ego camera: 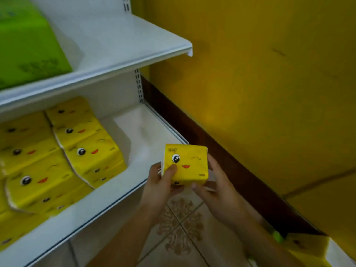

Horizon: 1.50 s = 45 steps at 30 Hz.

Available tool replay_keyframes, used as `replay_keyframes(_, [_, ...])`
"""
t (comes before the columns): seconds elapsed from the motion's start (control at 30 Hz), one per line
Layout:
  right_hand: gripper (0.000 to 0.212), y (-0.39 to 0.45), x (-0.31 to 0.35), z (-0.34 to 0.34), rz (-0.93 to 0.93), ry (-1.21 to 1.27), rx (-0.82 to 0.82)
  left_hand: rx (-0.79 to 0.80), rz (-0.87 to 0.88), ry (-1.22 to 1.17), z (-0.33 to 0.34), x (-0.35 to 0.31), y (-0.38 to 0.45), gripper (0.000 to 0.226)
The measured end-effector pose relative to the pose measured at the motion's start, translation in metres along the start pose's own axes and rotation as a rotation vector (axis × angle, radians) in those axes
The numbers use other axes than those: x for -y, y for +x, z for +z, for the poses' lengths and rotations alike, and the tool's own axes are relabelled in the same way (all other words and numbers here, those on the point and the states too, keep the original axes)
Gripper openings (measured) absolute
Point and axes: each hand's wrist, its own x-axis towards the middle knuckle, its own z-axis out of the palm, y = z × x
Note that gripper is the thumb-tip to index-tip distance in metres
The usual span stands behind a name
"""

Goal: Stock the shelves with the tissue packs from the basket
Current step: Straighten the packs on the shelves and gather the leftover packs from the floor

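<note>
Both hands hold one yellow tissue pack (187, 164) in the air, just in front of the right end of the lower shelf (146, 139). The grip of the left hand (160, 185) is clamped on the pack's left side, with the thumb on the printed face. The grip of the right hand (215, 186) is clamped on its right side and lower corner. The printed face, with one open eye, one wink and a red mouth, looks up toward the camera. The pack seems almost square from here, so I cannot tell its long axis.

On the lower shelf, to the left, yellow packs (63, 151) with the same face lie in leaning rows. Between them and the shelf's right edge is bare white shelf. The upper shelf (119, 45) above carries a green pack (27, 41). Below the hands is patterned floor tile (179, 228). Another yellow pack (306, 247) shows at the lower right corner. A yellow wall (269, 74) stands at the right.
</note>
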Motion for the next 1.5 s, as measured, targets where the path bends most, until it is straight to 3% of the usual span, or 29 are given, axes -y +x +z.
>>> replay_keyframes(0.07, [0.091,0.026,0.004,0.014,-0.101,-0.068,0.0,-0.087,0.059,0.152,-0.004,-0.008,0.004,0.029])
replay_keyframes(0.13, [0.093,0.053,0.01,0.026,-0.215,-0.29,0.0,-0.195,0.131,0.323,-0.015,-0.019,0.01,0.036])
replay_keyframes(0.2, [0.085,0.079,0.016,0.037,-0.265,-0.406,0.038,-0.282,0.174,0.51,-0.03,-0.037,0.017,0.048])
replay_keyframes(0.3, [0.066,0.117,0.018,0.052,-0.303,-0.351,0.032,-0.279,0.168,0.769,-0.044,-0.066,0.028,0.061])
replay_keyframes(0.47, [0.044,0.185,0.013,0.087,-0.341,-0.275,-0.007,-0.307,0.264,1.27,-0.06,-0.11,0.047,0.046])
replay_keyframes(0.57, [0.025,0.214,-0.001,0.12,-0.437,-0.492,0.067,-0.446,0.38,1.549,-0.071,-0.117,0.055,0.032])
replay_keyframes(0.67, [0.031,0.227,-0.016,0.151,-0.477,-0.766,0.082,-0.609,0.5,1.719,-0.099,-0.124,0.065,0.031])
replay_keyframes(0.77, [0.027,0.24,-0.013,0.169,-0.55,-0.868,0.008,-0.588,0.201,1.755,-0.132,-0.122,0.075,0.06])
replay_keyframes(0.83, [0.02,0.251,-0.007,0.178,-0.57,-0.911,-0.005,-0.543,0.128,1.766,-0.143,-0.112,0.079,0.067])
replay_keyframes(1.0, [0.032,0.289,0.008,0.199,-0.563,-0.998,-0.03,-0.502,0.131,1.748,-0.15,-0.1,0.085,0.079])
replay_keyframes(1.13, [0.029,0.311,0.014,0.209,-0.542,-1.033,-0.055,-0.522,0.182,1.73,-0.152,-0.099,0.086,0.089])
replay_keyframes(1.27, [0.063,0.314,-0.003,0.201,-0.899,-0.924,0.26,-0.54,0.191,1.738,-0.155,-0.098,0.087,0.087])
replay_keyframes(1.3, [0.066,0.315,-0.006,0.198,-0.911,-0.938,0.293,-0.546,0.192,1.745,-0.154,-0.097,0.087,0.086])
replay_keyframes(1.5, [0.053,0.319,0.006,0.218,-0.691,-0.979,0.144,-0.566,0.179,1.752,-0.154,-0.096,0.089,0.083])
